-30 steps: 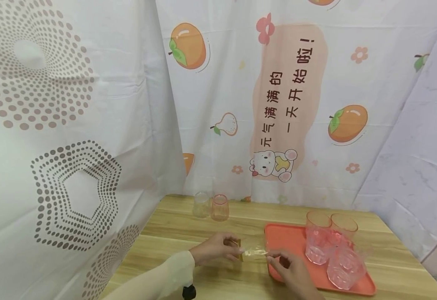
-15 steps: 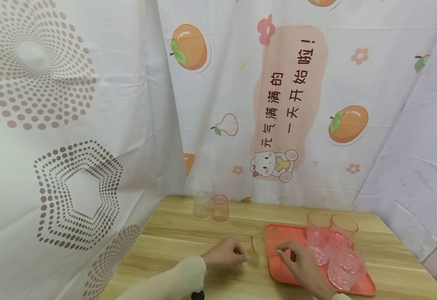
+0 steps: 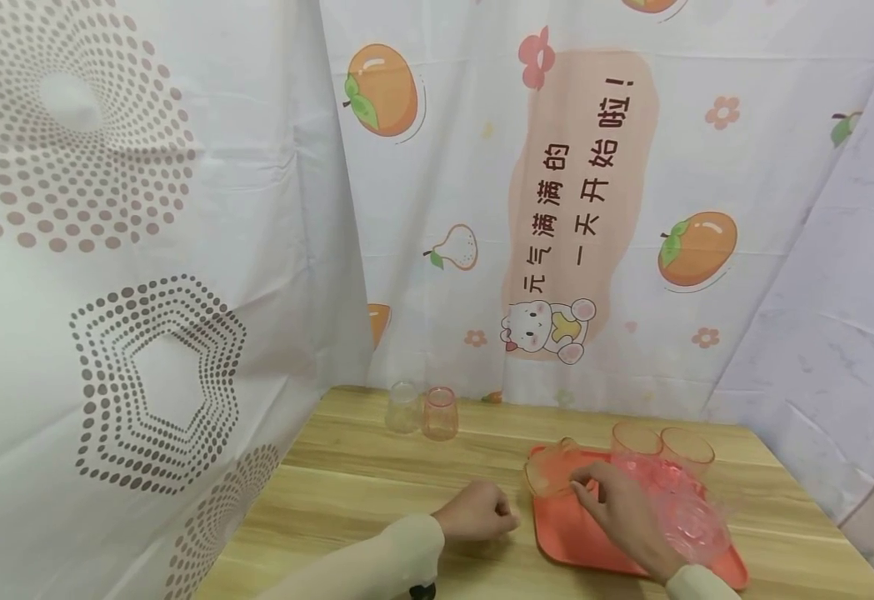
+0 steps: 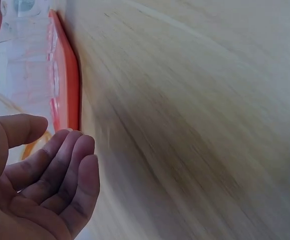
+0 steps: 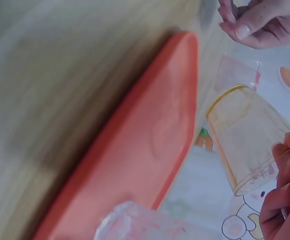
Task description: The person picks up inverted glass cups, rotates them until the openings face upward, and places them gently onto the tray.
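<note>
My right hand point(image 3: 620, 512) pinches a clear yellow-tinted plastic cup point(image 3: 552, 471) at one end, over the left part of the red tray point(image 3: 567, 537). In the right wrist view the cup point(image 5: 249, 137) is tilted, its yellow rim point(image 5: 227, 97) pointing away from the fingertips. Left of the tray, my left hand point(image 3: 479, 512) hovers near the table with its fingers loosely curled. Nothing lies in that left hand point(image 4: 50, 185) in the left wrist view. Several clear pink cups point(image 3: 691, 525) stand on the tray's right part, partly behind the right hand and wrist.
Two orange-rimmed cups point(image 3: 687, 446) stand toward the tray's back right. Farther back on the wooden table point(image 3: 362, 479) are a colourless cup point(image 3: 403, 408) and a pink cup point(image 3: 440, 414). A printed curtain point(image 3: 444, 183) hangs behind, and another patterned sheet point(image 3: 257, 208) borders the left.
One second ago both hands held the yellow cup left of the tray. The left hand has let go and shifted slightly right; the right hand has carried the cup up and right, over the tray.
</note>
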`<state>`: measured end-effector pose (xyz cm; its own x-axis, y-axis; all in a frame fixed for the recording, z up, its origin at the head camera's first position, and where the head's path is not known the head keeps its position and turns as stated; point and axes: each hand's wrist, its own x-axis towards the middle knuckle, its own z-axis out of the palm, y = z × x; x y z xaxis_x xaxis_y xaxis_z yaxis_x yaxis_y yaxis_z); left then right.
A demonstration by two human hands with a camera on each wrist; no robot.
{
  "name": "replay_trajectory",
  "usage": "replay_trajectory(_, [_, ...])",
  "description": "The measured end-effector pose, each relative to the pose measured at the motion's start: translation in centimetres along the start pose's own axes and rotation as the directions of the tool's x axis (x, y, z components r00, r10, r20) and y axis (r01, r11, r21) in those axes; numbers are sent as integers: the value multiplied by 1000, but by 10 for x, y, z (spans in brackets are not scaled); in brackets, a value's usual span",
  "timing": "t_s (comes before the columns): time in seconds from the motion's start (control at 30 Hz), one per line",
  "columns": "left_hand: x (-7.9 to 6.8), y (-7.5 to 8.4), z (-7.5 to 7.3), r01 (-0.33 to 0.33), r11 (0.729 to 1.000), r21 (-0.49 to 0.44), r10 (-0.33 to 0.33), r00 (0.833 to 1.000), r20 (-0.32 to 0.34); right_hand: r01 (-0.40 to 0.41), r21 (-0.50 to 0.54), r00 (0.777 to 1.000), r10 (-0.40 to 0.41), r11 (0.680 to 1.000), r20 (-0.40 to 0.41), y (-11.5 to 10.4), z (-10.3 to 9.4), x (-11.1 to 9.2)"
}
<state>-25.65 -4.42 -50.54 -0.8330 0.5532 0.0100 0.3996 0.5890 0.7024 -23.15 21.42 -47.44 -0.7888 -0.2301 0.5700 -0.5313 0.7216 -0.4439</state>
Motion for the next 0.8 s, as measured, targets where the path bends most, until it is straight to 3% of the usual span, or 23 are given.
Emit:
replay_trajectory(0.27, [12,6,14,-8,998,64,10,1000,-24,-9,-124,1000,12,992,25,11,-8,12])
replay_trajectory(0.53, [17,11,26,34,997,69,-33,999,-25,-12,-162,999,19,987,41,18,-11,19])
replay_trajectory(0.8, [23,12,37,20,991,132,-15,999,-38,9,-243,999,2,970,45,24,-12,27])
